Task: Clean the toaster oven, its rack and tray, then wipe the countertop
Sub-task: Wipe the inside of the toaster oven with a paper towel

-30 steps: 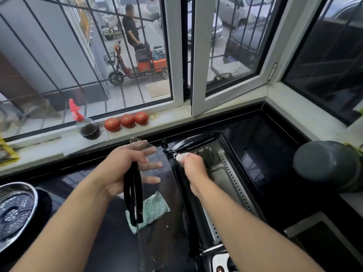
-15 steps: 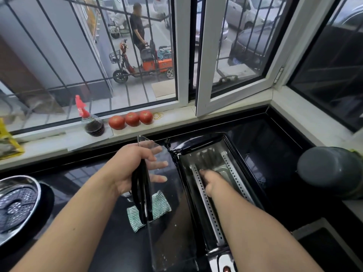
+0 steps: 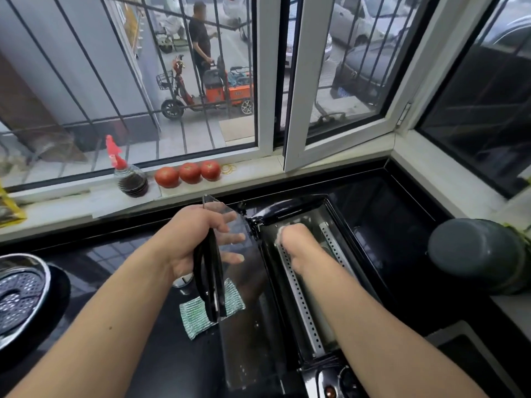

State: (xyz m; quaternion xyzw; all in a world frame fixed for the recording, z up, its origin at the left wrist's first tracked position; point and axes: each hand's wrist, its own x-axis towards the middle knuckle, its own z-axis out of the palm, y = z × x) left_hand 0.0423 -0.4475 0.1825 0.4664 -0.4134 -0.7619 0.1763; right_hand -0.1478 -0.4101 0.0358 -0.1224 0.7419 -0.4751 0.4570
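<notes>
At the far left edge of the frame, a round steel steamer pan [image 3: 17, 297] is seen resting on the black bench [image 3: 120, 259]. Along the pale windowsill [image 3: 71, 208] in the upper left, a bottle of dark liquid with a red spout [image 3: 130, 179] is set, and just to its right three red tomatoes [image 3: 188, 173] are lined up touching one another, with a loop of rubber bands [image 3: 228, 168] beside them. Below, in the centre of the frame, the left hand [image 3: 198, 239] is held at the upright glass door [image 3: 230, 248] of the toaster oven [image 3: 301, 271]; its grip is wrapped round the black door handle [image 3: 209, 282], the fingers being curled over the glass edge and seen through the pane. A green mesh scrubbing cloth [image 3: 201, 310] lies flat on the bench below that hand, partly behind the handle. Right of centre, the oven is laid on its back with its opening turned upward, and the right hand [image 3: 293, 239] is reached down into the cavity, next to a perforated metal strip [image 3: 301, 297]. Something whitish is glimpsed at its knuckles, but whether this grip is closed on it cannot be told, the fingers being hidden. At the right edge, a dark grey cylindrical pot [image 3: 474, 251] is lying on its side.
</notes>
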